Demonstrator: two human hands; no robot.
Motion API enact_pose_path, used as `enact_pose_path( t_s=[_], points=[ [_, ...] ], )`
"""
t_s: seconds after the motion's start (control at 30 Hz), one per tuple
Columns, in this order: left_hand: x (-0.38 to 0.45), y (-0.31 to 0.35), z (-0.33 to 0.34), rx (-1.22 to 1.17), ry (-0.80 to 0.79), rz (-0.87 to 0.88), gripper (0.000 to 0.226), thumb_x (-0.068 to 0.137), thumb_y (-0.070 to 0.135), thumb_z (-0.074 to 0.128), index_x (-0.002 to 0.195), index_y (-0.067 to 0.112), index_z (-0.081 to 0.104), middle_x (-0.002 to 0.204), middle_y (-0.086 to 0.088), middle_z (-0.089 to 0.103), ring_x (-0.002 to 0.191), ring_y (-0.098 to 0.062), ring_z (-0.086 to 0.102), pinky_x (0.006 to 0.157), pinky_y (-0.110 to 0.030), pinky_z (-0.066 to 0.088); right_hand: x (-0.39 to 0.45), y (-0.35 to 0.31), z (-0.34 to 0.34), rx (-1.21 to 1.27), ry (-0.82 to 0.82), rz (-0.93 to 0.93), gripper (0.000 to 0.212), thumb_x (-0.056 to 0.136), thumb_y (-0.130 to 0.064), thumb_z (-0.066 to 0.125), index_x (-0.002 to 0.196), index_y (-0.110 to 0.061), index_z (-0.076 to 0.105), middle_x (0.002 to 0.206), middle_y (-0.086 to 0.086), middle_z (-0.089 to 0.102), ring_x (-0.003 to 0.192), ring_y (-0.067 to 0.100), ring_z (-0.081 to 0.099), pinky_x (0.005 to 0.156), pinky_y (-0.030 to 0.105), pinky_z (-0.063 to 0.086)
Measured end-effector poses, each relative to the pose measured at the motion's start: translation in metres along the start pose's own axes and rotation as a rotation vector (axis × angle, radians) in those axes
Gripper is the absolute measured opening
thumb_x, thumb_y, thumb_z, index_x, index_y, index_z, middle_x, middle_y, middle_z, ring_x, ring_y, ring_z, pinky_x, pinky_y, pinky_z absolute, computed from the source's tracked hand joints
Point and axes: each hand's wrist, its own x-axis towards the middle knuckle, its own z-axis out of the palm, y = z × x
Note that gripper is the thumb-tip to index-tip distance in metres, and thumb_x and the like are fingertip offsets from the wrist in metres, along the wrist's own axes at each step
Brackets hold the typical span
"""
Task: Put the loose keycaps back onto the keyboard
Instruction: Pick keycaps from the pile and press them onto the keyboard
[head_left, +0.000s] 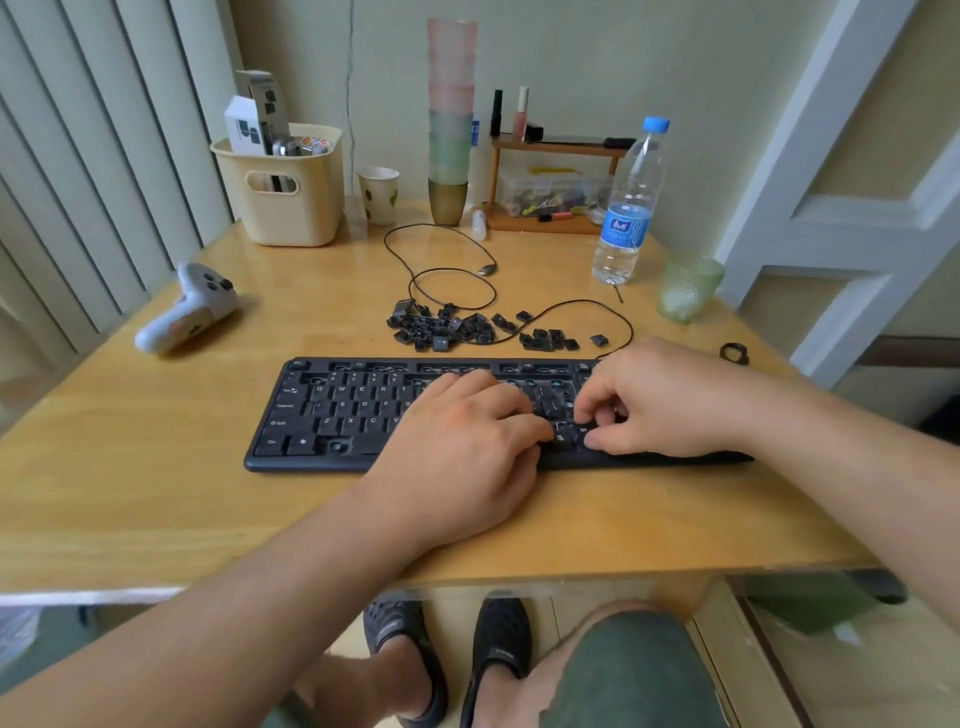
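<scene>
A black keyboard (332, 415) lies on the wooden table (156, 467), with several empty key sockets showing along its top rows and right half. A pile of loose black keycaps (441, 327) sits just behind it. My left hand (467, 447) rests on the middle of the keyboard, its fingers pressing down near the bottom row. My right hand (654, 400) hovers over the right part with curled fingers, its fingertips pinching or pressing a keycap (582, 431) near the bottom row. The right end of the keyboard is hidden under my hands.
The keyboard's cable (452, 270) loops across the table behind the keycaps. A water bottle (631, 208), green glass (688, 288), cream basket (280, 187), paper cup (380, 195), stacked cups (451, 119) and small shelf (556, 182) stand at the back. A white controller (189, 312) lies at left.
</scene>
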Motion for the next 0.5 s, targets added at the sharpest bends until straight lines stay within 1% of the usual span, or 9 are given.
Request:
enact_pose_path(
  t_s=[0.07,0.13,0.2,0.3,0.4,0.43,0.5],
  points=[
    [0.000,0.000,0.000,0.000,-0.005,-0.011,0.028,0.097,0.038,0.053,0.113,0.031,0.076,0.105,0.010,0.067,0.096,-0.022,0.058,0.081,-0.040,0.046,0.002,-0.003,-0.001,-0.096,-0.013,-0.036,0.012,0.089,-0.048,0.071,0.098,-0.039,0.069,0.085,-0.018,0.066,0.081,0.000,0.058,0.075,0.032,0.055],
    [0.000,0.000,-0.001,0.003,-0.003,-0.031,0.029,0.096,0.039,0.054,0.112,0.032,0.076,0.104,0.010,0.067,0.097,-0.022,0.058,0.080,-0.040,0.046,0.004,-0.005,-0.002,-0.207,-0.020,-0.065,0.015,0.090,-0.052,0.067,0.096,-0.039,0.068,0.086,-0.016,0.064,0.085,0.003,0.055,0.075,0.038,0.057],
    [0.001,0.000,-0.001,0.005,-0.003,-0.048,0.028,0.095,0.040,0.054,0.111,0.032,0.076,0.103,0.011,0.067,0.096,-0.022,0.058,0.080,-0.040,0.047,0.006,-0.006,-0.005,-0.292,-0.047,-0.086,0.019,0.092,-0.053,0.064,0.095,-0.035,0.069,0.088,-0.015,0.065,0.088,0.006,0.055,0.074,0.039,0.057],
    [0.000,0.000,-0.001,0.001,-0.006,-0.059,0.028,0.094,0.041,0.055,0.111,0.033,0.076,0.103,0.011,0.066,0.096,-0.021,0.058,0.080,-0.039,0.046,0.008,-0.008,-0.010,-0.264,-0.111,-0.097,0.015,0.091,-0.051,0.069,0.091,-0.036,0.064,0.089,-0.016,0.066,0.089,0.007,0.059,0.076,0.037,0.057],
    [0.000,-0.001,0.000,-0.004,-0.015,-0.066,0.029,0.094,0.041,0.054,0.112,0.034,0.076,0.104,0.012,0.066,0.097,-0.021,0.058,0.081,-0.039,0.047,0.012,-0.013,-0.014,-0.270,-0.161,-0.068,0.019,0.091,-0.049,0.071,0.095,-0.030,0.068,0.083,-0.015,0.067,0.087,0.011,0.062,0.068,0.030,0.054],
    [0.000,-0.001,0.000,-0.006,-0.018,-0.067,0.029,0.094,0.041,0.054,0.112,0.034,0.076,0.104,0.012,0.066,0.097,-0.021,0.058,0.081,-0.039,0.047,0.014,-0.014,-0.015,-0.277,-0.170,-0.065,0.018,0.091,-0.047,0.071,0.092,-0.030,0.068,0.079,-0.015,0.066,0.085,0.011,0.062,0.064,0.029,0.051],
    [0.000,-0.001,0.000,-0.009,-0.020,-0.069,0.029,0.094,0.041,0.054,0.111,0.033,0.076,0.104,0.012,0.066,0.097,-0.021,0.058,0.080,-0.040,0.047,0.016,-0.019,-0.018,-0.297,-0.174,-0.075,0.021,0.089,-0.045,0.072,0.078,-0.031,0.061,0.074,-0.013,0.064,0.080,0.011,0.060,0.063,0.030,0.051]
  ],
)
